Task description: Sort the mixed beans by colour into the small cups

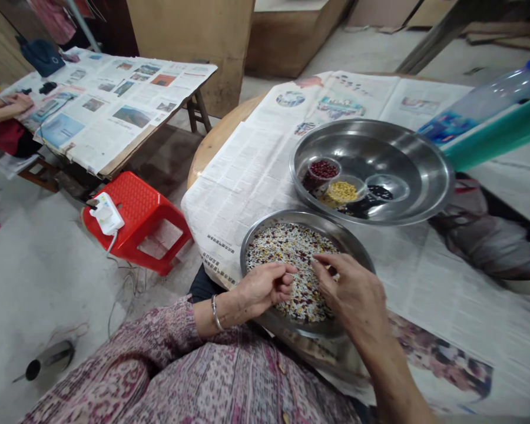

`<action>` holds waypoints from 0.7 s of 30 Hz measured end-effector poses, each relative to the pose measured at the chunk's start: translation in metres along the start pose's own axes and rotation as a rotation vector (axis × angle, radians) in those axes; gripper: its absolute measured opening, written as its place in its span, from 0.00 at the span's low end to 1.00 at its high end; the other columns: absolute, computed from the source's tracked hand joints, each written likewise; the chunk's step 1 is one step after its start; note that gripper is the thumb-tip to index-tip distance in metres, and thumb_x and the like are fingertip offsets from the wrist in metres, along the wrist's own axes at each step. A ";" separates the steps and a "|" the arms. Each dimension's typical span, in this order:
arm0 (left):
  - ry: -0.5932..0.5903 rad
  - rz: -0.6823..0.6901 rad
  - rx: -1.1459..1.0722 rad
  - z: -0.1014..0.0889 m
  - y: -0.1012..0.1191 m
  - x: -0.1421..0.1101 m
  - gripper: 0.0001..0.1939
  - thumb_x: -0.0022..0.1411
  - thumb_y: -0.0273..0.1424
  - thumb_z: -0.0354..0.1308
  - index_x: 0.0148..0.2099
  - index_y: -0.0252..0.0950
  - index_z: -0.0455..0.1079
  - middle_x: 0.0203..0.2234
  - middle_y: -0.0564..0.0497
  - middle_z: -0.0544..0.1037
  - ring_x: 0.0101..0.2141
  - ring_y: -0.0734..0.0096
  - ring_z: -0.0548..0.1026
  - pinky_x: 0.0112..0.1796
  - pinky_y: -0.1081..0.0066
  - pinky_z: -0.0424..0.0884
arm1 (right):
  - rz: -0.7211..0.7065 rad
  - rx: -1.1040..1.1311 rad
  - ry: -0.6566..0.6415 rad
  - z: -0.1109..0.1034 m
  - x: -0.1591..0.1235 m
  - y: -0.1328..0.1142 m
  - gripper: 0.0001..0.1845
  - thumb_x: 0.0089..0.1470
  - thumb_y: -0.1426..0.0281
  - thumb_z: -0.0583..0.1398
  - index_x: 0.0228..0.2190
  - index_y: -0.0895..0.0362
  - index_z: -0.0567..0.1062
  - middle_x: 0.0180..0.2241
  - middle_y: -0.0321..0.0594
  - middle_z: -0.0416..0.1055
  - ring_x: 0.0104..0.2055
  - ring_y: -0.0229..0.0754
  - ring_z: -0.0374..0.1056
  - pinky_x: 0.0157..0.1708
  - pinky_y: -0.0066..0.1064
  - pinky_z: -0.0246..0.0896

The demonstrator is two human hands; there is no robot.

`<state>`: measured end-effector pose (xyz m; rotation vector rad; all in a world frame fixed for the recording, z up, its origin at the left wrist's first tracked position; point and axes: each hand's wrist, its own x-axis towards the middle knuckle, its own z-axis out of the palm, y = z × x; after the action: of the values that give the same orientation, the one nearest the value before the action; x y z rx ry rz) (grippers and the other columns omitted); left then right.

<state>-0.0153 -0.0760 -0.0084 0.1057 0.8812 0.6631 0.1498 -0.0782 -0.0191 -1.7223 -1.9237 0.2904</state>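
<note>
Curling left hand (262,288) and right hand (348,288) over speckled white, red, dark beans (294,274), both loosely closed

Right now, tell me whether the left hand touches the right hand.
Apart: the head view shows a clear gap between the left hand and the right hand, above the mixed beans in the steel pan.

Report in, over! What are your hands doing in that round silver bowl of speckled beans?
Left hand pinched over the speckled bean mix. Right hand, fingertips at it. Shallow round steel bowl beneath. Big steel basin alongside, not blocking.
</note>
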 end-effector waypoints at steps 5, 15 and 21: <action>0.026 0.011 0.026 -0.002 0.002 -0.003 0.04 0.66 0.25 0.52 0.38 0.31 0.67 0.24 0.56 0.66 0.21 0.83 0.64 0.25 0.81 0.60 | -0.081 -0.238 -0.071 0.023 0.012 0.008 0.14 0.60 0.70 0.52 0.39 0.56 0.78 0.38 0.46 0.76 0.43 0.46 0.69 0.41 0.37 0.64; -0.031 -0.007 0.000 -0.004 0.001 -0.001 0.08 0.67 0.23 0.48 0.38 0.31 0.68 0.24 0.55 0.67 0.21 0.83 0.66 0.26 0.80 0.63 | -0.103 -0.307 -0.052 0.019 0.011 0.007 0.13 0.60 0.69 0.52 0.33 0.55 0.77 0.33 0.43 0.76 0.38 0.45 0.68 0.36 0.33 0.58; -0.014 0.000 -0.005 -0.006 -0.002 0.002 0.10 0.68 0.22 0.47 0.38 0.30 0.69 0.25 0.53 0.70 0.22 0.82 0.69 0.27 0.79 0.65 | 0.019 -0.312 -0.010 0.011 0.004 0.013 0.17 0.61 0.67 0.51 0.43 0.57 0.78 0.33 0.45 0.78 0.34 0.44 0.70 0.33 0.32 0.57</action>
<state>-0.0179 -0.0772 -0.0147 0.1052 0.8661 0.6639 0.1551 -0.0703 -0.0336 -1.9377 -2.0448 0.0038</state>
